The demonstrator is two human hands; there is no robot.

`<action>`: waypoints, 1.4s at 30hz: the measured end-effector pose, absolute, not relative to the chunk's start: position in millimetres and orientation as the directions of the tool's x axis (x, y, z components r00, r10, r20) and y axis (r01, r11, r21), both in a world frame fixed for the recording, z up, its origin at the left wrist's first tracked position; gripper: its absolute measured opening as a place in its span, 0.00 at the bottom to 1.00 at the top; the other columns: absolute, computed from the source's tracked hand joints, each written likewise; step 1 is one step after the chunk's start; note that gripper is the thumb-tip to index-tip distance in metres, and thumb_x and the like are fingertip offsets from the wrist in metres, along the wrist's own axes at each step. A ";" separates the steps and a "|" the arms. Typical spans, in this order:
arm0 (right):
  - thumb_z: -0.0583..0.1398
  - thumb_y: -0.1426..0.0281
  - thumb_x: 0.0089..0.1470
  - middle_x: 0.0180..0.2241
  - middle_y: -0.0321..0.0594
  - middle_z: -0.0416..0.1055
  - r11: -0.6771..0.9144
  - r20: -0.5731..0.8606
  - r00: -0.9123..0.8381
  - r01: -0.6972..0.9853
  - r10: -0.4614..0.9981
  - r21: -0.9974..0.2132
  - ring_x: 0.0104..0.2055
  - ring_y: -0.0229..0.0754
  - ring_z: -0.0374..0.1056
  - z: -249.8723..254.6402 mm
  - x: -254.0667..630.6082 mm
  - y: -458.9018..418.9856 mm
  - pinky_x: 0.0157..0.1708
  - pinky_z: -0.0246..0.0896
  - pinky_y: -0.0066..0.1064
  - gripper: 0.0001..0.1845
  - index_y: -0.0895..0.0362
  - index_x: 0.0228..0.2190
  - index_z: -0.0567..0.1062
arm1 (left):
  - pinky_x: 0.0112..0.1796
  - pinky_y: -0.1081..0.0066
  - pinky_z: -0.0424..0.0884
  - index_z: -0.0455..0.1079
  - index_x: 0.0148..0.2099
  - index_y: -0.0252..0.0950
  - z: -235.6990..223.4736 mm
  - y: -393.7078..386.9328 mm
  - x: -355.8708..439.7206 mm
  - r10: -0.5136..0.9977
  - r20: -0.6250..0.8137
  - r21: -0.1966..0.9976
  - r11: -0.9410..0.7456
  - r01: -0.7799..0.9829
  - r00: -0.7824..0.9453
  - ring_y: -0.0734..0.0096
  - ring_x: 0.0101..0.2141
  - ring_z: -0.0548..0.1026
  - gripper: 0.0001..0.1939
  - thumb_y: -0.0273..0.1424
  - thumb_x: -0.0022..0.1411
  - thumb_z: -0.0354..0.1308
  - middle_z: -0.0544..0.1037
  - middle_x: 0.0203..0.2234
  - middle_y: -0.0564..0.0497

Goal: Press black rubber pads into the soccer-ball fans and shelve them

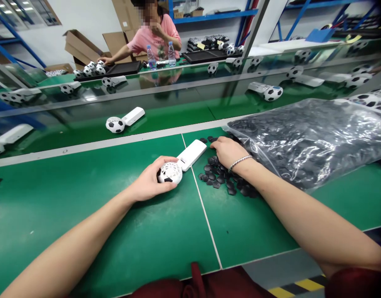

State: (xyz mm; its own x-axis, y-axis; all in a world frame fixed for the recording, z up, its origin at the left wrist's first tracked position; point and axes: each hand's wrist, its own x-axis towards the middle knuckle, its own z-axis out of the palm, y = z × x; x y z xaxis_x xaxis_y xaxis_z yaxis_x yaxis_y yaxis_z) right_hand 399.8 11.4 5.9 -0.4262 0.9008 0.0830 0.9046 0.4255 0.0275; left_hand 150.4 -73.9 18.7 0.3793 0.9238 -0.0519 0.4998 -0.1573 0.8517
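While the left hand curls its fingers around a white lattice ball, the right hand spreads its fingers over black hexagonal pieces.

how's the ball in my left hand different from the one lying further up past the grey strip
The white lattice ball in the left hand shows open holes and only a few black patches, while the farther ball has solid black patches across it. The lattice ball is gripped; the farther ball lies untouched. Both are round and white, and each sits by a white oblong handle.
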 end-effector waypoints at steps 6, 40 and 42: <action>0.54 0.76 0.54 0.34 0.46 0.70 0.441 0.131 -0.427 0.891 0.895 -0.106 0.36 0.44 0.66 10.1 402.9 13.0 0.38 0.60 0.32 0.11 0.60 0.36 0.76 | 0.45 0.62 0.63 0.59 0.53 0.41 17.8 -73.4 150.9 0.917 -0.022 0.813 -0.216 0.540 0.399 0.61 0.44 0.67 0.27 0.35 0.51 0.60 0.64 0.48 0.48; 0.61 0.72 0.50 0.27 0.36 0.72 0.769 0.464 -0.663 0.277 0.587 -0.576 0.32 0.38 0.66 4.5 343.7 -39.8 0.37 0.58 0.31 0.03 0.58 0.26 0.72 | 0.41 0.64 0.65 0.60 0.50 0.37 17.1 -78.0 158.5 0.957 0.052 0.753 -0.225 0.618 0.286 0.63 0.40 0.68 0.24 0.34 0.49 0.60 0.67 0.43 0.48; 0.62 0.71 0.49 0.26 0.35 0.72 0.752 0.450 -0.658 0.285 0.604 -0.594 0.31 0.37 0.65 4.9 343.1 -39.7 0.36 0.57 0.30 0.04 0.58 0.25 0.71 | 0.41 0.63 0.65 0.61 0.49 0.37 16.9 -79.1 160.1 0.961 0.060 0.761 -0.219 0.611 0.270 0.63 0.40 0.68 0.23 0.32 0.49 0.59 0.67 0.42 0.48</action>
